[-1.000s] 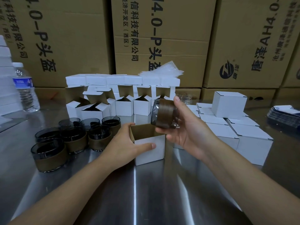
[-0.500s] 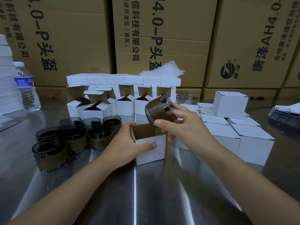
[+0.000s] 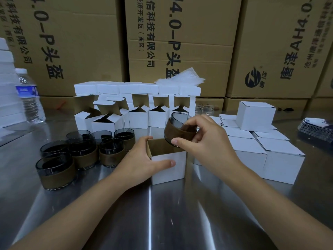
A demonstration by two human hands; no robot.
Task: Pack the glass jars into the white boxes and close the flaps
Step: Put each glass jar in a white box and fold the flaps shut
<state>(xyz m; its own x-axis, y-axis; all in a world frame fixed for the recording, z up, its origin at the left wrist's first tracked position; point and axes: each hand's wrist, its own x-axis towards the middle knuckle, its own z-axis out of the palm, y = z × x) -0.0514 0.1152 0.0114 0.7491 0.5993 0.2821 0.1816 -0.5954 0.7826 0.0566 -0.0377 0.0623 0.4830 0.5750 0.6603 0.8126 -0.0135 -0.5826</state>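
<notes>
An open white box with a brown inside stands on the steel table in front of me. My left hand grips its left wall, thumb across the front. My right hand holds a smoked glass jar with a brown band, tilted, its base just over the box's right rear corner. Several more banded jars stand in a cluster to the left. A row of open white boxes stands behind, and closed white boxes are stacked at the right.
A water bottle stands at far left beside a white stack. Big brown cartons wall off the back. Dark flat sheets lie at far right. Two small clear glasses sit behind the boxes.
My right hand has brought the jar down and leftward, turning it from sideways toward upright, until it hangs over the box opening. My left hand has stayed on the box.
</notes>
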